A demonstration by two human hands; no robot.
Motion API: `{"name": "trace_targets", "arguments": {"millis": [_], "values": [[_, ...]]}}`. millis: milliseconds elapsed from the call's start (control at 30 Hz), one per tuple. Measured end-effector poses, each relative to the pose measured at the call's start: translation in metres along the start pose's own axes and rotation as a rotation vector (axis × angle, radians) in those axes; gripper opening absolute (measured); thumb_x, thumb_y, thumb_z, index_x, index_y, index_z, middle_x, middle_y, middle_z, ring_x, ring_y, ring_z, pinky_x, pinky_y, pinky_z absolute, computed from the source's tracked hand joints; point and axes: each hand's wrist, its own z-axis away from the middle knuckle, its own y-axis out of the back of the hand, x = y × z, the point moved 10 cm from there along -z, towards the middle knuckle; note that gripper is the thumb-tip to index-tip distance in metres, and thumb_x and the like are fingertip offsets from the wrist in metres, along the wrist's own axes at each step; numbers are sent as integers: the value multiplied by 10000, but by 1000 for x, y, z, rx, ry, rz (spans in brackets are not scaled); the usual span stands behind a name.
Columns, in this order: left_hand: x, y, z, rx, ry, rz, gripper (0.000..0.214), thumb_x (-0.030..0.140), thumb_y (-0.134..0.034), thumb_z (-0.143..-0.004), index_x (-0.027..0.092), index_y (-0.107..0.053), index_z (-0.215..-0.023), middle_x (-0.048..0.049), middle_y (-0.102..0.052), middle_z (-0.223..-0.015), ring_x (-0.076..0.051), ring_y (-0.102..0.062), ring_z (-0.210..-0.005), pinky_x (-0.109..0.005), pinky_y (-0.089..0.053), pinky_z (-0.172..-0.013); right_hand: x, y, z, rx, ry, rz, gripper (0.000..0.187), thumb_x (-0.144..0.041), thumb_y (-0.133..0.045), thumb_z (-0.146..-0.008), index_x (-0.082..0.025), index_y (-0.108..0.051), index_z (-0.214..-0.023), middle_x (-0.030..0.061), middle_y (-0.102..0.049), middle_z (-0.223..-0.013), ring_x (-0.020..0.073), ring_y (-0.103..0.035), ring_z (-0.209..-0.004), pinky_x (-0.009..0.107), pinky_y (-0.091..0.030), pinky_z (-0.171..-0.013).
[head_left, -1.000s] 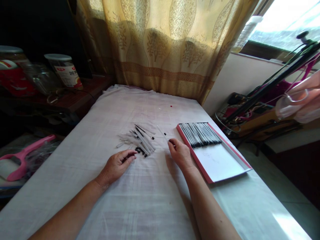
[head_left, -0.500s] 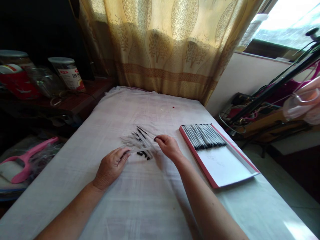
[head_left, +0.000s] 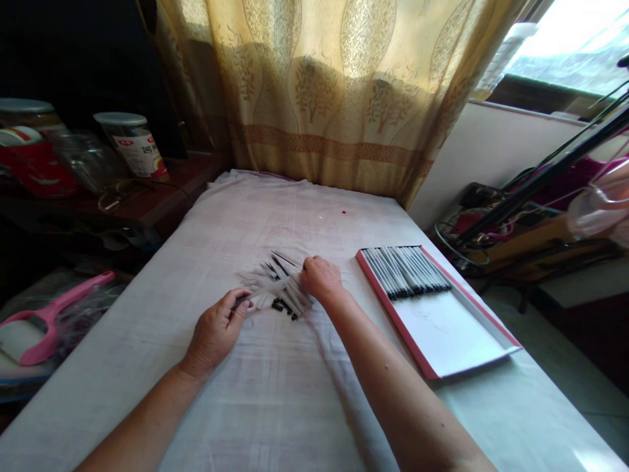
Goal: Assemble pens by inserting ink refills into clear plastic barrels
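A loose pile of clear pen barrels and black caps (head_left: pixel 281 286) lies on the white cloth (head_left: pixel 295 393) in the middle of the table. My left hand (head_left: pixel 216 328) rests just left of the pile, fingers pinched on the end of a clear barrel (head_left: pixel 265 292). My right hand (head_left: pixel 322 278) lies on the pile's right edge with its fingers curled into the pens; what they grip is hidden. To the right, a red-edged white tray (head_left: pixel 442 324) holds a neat row of assembled pens (head_left: pixel 407 270) at its far end.
A patterned yellow curtain (head_left: pixel 334 98) hangs behind the table. Jars (head_left: pixel 132 143) stand on a dark shelf at left, with a pink tool (head_left: pixel 54 308) below. Cables and a black stand (head_left: pixel 540 177) clutter the right side.
My right hand moved left from beside the tray onto the pile. My left hand closed on a clear barrel and lifted slightly. The camera shifted a little.
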Motion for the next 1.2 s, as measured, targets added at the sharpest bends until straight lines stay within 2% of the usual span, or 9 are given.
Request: {"name": "trace_targets", "arguments": {"millis": [100, 167, 267, 367, 533, 900, 1067, 1200], "values": [[-1, 2, -1, 13, 2, 24, 344, 465, -471, -881, 240, -664, -1057, -44, -764, -984, -216, -716, -896, -293, -552, -842, 15, 7, 21, 66, -21, -79, 287, -229, -464, -924, -189, -712, -1061, 133, -752, -972, 267, -696, -903, 350, -490, -768], [-3, 4, -1, 35, 3, 43, 336, 456, -478, -876, 237, -673, -1039, -46, -756, -1011, -214, -708, -924, -295, -548, -866, 31, 17, 40, 189, -7, -369, 226, -261, -526, -880, -215, -729, -968, 79, -757, -879, 235, -689, -836, 325, -490, -748], [-7, 6, -2, 52, 30, 92, 351, 467, -494, -862, 221, -679, -1031, -56, -749, -1006, -217, -704, -916, -310, -551, -871, 68, 20, 63, 335, -44, -982, 188, -336, -602, -784, -202, -715, -851, 27, -707, -737, 177, -630, -664, 283, -480, -630], [-12, 5, -3, 38, 72, 148, 377, 489, -514, -846, 204, -674, -1034, -63, -742, -970, -207, -703, -840, -303, -563, -818, 93, 16, 72, 381, -113, -1292, 209, -368, -653, -700, -192, -700, -803, -4, -636, -653, 133, -545, -565, 248, -419, -522], [-14, 4, -4, 31, 113, 176, 380, 502, -530, -827, 202, -665, -1017, -45, -731, -901, -184, -684, -751, -286, -563, -753, 100, 21, 70, 402, -137, -1356, 181, -334, -671, -666, -187, -697, -769, -17, -611, -631, 111, -512, -552, 228, -384, -497], [-13, 4, -4, 18, 94, 151, 373, 472, -520, -844, 192, -668, -1041, -48, -729, -891, -195, -691, -790, -303, -558, -794, 97, 22, 72, 384, -119, -1365, 163, -316, -676, -654, -184, -703, -744, -15, -618, -627, 103, -503, -539, 229, -387, -498], [4, 6, -4, 32, -57, 116, 320, 427, -530, -871, 189, -702, -999, -62, -730, -948, -210, -693, -902, -307, -550, -841, 82, 15, 70, 300, -103, -1365, 181, -321, -710, -649, -179, -741, -755, -6, -638, -627, 106, -514, -544, 236, -404, -514], [24, -4, 1, -53, -217, 110, 278, 392, -548, -894, 206, -728, -997, -59, -734, -964, -195, -696, -913, -278, -554, -823, 52, 0, 69, 151, -4, -1336, 208, -339, -710, -692, -189, -776, -820, 20, -689, -691, 122, -560, -573, 252, -446, -543]]}}
